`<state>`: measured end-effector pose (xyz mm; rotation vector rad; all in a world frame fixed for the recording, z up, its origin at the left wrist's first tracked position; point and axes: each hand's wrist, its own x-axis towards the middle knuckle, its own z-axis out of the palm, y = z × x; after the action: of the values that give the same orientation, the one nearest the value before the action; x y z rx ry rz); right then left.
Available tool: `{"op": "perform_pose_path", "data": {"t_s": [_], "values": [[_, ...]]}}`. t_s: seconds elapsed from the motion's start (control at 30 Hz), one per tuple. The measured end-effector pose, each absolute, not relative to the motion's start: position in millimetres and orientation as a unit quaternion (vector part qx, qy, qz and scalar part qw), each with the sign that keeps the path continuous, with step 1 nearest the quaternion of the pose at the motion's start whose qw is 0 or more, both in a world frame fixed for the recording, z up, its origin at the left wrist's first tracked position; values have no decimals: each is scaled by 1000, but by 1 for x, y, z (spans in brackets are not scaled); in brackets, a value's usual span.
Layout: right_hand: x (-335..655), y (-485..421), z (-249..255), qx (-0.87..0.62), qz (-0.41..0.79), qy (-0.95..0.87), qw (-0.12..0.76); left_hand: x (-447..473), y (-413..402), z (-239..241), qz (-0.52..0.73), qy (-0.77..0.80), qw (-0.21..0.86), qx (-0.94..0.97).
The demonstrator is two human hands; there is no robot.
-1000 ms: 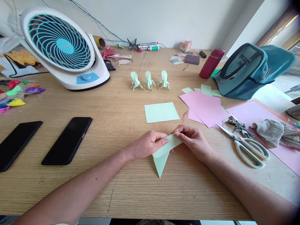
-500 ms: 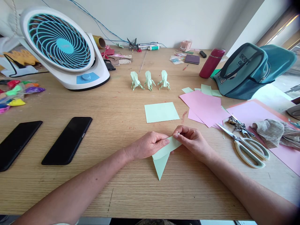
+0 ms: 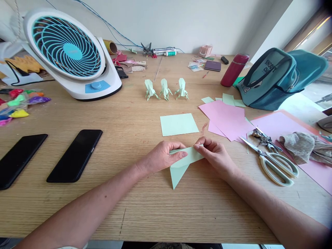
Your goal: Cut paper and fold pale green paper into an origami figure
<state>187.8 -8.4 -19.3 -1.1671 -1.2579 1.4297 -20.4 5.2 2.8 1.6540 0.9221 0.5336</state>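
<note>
We hold the folded green paper (image 3: 178,171) low over the bench (image 3: 135,211), just in front of us and a little right of centre. Its upper part is a folded band that runs left to right between our hands and rises slightly toward the right. Below the band hangs a sharp triangular tip, which points back toward us and a touch to the left. The tip rests on or just above the wood; we cannot tell which.

Our left hand (image 3: 160,158) has its fingers (image 3: 181,154) closed on the left end of the band, thumb behind and fingertips flat on the front. Our right hand (image 3: 215,156) pinches the right end the same way, its fingertips drawn tight on the top edge.

The paper is pale mint, matte and crisply creased, with the flap a shade lighter than the tip.

The near edge of the bench is bare from the tip to the rim, and there is open wood on the left as far as the two black phones (image 3: 75,155). Just beyond our hands lies a flat green square (image 3: 178,124), and behind it, well apart, stand three folded green figures (image 3: 165,89). The right side is tighter — pink sheets (image 3: 225,119) and scissors (image 3: 275,162) lie near our right wrist.
</note>
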Motion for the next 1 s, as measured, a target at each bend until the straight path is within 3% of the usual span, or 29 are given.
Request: {"op": "perform_pose_path", "data": {"t_s": [0.13,0.4,0.7,0.87,1.0], "values": [[190,-9,-20,-484,565,-511,431,-24,10,6,259,437,518,689],[191,-15,-4,-526,459,-658,282,-35,16,7,222,465,439,736],[188,-19,0,-574,343,-716,200,-24,-9,-14,289,441,95,844],[187,-19,0,-573,294,-740,195,-37,-42,-15,260,331,12,907],[187,-20,0,-574,276,-750,179,-47,-50,-20,243,326,8,914]]}}
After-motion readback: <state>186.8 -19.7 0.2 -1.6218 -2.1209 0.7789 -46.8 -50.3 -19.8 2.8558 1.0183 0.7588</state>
